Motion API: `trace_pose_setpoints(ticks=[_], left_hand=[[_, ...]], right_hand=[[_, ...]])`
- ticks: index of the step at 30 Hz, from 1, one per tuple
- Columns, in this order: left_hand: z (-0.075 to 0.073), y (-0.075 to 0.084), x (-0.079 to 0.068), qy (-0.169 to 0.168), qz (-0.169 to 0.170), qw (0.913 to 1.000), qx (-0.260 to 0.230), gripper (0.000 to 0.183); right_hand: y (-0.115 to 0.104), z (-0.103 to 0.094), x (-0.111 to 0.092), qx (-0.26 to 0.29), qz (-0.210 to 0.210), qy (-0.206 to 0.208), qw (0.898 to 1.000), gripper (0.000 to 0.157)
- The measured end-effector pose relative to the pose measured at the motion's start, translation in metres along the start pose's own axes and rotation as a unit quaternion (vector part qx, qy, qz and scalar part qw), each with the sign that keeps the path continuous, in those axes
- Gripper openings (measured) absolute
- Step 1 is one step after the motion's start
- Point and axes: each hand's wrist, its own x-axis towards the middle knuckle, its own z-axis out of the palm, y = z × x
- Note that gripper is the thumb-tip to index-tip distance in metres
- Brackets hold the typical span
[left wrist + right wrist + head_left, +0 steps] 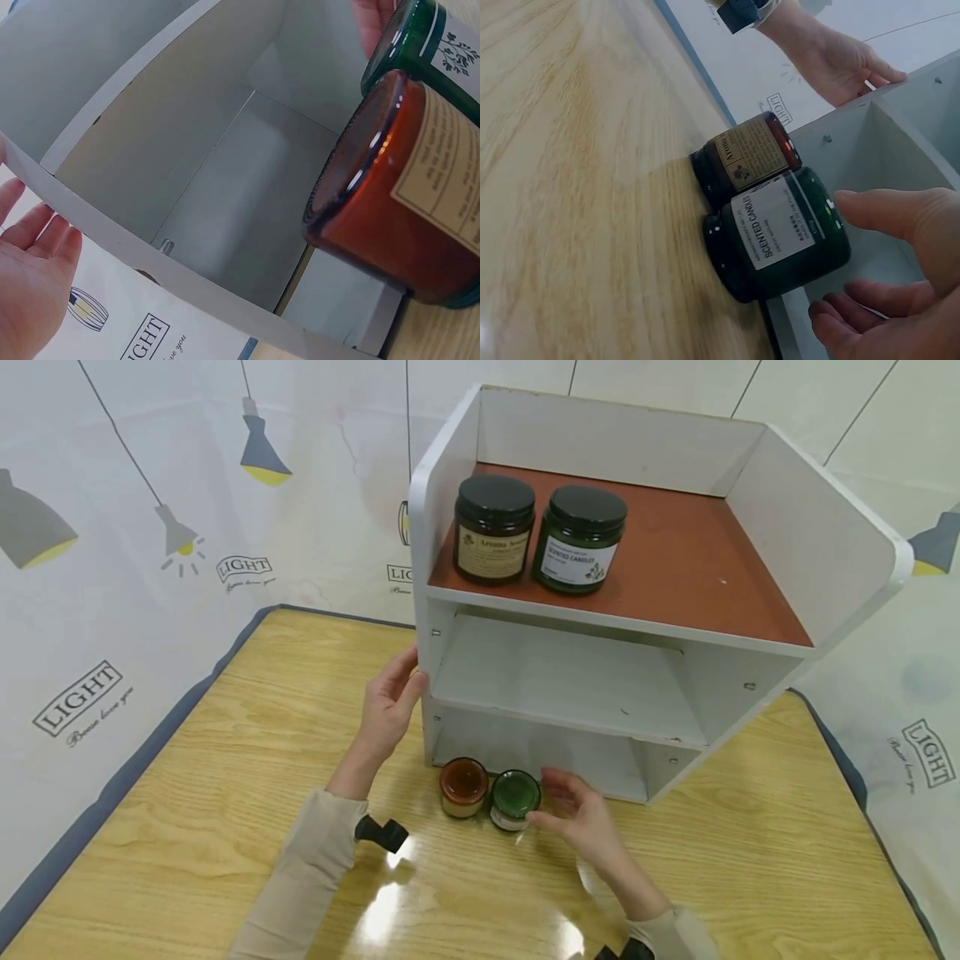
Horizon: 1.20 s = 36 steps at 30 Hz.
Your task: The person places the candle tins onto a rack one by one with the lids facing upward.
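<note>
Two glass candle jars stand upside down on their black lids, side by side at the foot of a white shelf unit (570, 681). The left jar is amber (462, 783) with a tan label; the right one is green (514, 799) with a white "SCENTED CANDLES" label. My right hand (581, 818) is beside the green jar, thumb and fingers spread apart, the thumb tip right at the jar's upturned base in the right wrist view. Fingertips of my left hand (388, 706) touch the unit's left side panel near its front edge (161, 266).
On the unit's reddish-brown top (675, 552) stand two larger black-lidded jars, one dark amber (492, 531) and one green (579, 542). White side and back panels rise around that top. Below are two white compartments. A wooden table (225, 735) carries the unit; lamp-printed cloth (315, 502) hangs behind.
</note>
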Motion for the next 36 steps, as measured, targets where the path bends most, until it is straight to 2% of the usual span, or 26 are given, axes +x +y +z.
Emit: trace_pose_setpoints(ticks=[10, 19, 36], left_hand=[[-0.001, -0.001, 0.0, -0.002, 0.0, 1.0, 0.005, 0.044], [0.0, 0.0, 0.0, -0.004, 0.0, 1.0, 0.0, 0.04], [-0.001, -0.001, 0.0, -0.01, 0.009, 0.9999, 0.0, 0.041]], right_hand=[[0.011, 0.003, 0.001, -0.013, 0.002, -0.029, 0.999, 0.062], [0.021, 0.003, 0.004, -0.003, -0.029, -0.092, 0.995, 0.066], [0.036, 0.011, 0.013, -0.074, -0.105, -0.085, 0.988, 0.07]])
